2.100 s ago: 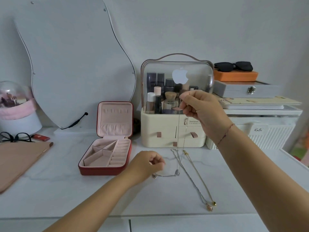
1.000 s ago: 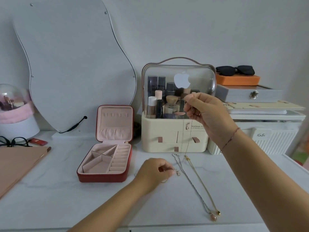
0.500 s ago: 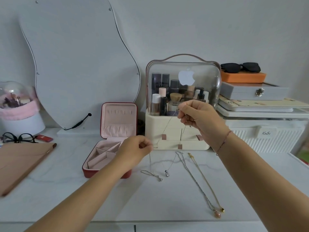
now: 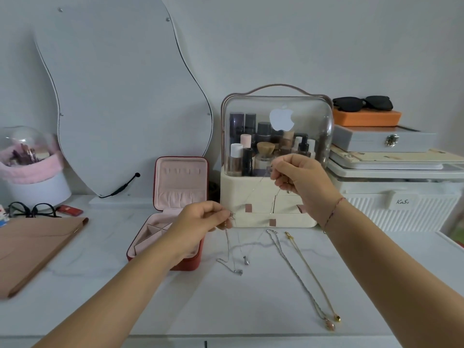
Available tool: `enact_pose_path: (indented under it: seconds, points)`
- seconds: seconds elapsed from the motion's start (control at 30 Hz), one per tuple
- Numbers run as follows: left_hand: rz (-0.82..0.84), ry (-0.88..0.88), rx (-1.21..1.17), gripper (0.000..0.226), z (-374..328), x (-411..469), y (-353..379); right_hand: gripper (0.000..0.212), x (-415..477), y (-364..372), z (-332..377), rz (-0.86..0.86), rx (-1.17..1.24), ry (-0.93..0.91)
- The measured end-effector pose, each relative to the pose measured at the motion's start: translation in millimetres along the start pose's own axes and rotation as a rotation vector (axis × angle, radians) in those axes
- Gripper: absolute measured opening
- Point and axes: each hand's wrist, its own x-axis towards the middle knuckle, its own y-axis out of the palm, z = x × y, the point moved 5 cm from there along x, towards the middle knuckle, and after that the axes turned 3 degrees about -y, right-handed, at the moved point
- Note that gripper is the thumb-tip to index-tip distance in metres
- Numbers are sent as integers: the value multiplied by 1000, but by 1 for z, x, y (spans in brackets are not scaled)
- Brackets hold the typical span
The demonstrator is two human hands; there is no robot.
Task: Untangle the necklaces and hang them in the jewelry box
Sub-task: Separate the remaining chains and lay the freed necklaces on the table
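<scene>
- A thin silver necklace [image 4: 227, 241] is stretched in the air between both hands, above the white marble table [image 4: 251, 305]. Its loose ends hang down to the tabletop, just right of the jewelry box.
- The left hand [image 4: 198, 222] pinches the chain between thumb and fingertips, low, in front of the box's tray.
- The right hand [image 4: 298, 179] is higher, with its fingers curled and nipping the same chain in front of the cosmetics case.
- A twisted silver necklace [image 4: 294, 272] and a gold necklace [image 4: 310, 272] lie side by side on the table, straight, with their pendants at the near end.
- The red jewelry box [image 4: 180, 187] stands open with its lid upright. The pink lining has a row of hooks at the top of the lid and a gathered pocket below. The divided tray is partly hidden by the left forearm.
- The cream cosmetics case [image 4: 253, 219] has a clear domed cover. It holds bottles, tubes and a brush, and there are small drawers beneath.
- To the right, a grey clasped case [image 4: 381, 141] carries an orange box [image 4: 366, 118] with black sunglasses [image 4: 361, 102] on top.
- At far left a clear dome container [image 4: 27, 156] with pink fluffy trim holds small items. Spectacles [image 4: 32, 209] lie beside it.
</scene>
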Motion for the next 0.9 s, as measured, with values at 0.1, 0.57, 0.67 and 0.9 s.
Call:
enact_pose_path:
  seconds: [0.1, 0.57, 0.67, 0.9]
  points:
    - [-28, 68, 2, 13, -17, -1, 0, 13, -1, -1, -10, -6, 0, 32]
    - [-118, 103, 135, 9, -34, 12, -15, 12, -7, -3, -2, 63, 258, -11]
    - [-56, 43, 74, 7, -24, 12, -13, 18, -3, -6, 9, 58, 366, -35]
    - [44, -5, 28, 12, 5, 16, 3, 18, -1, 2, 25, 149, 312, -60]
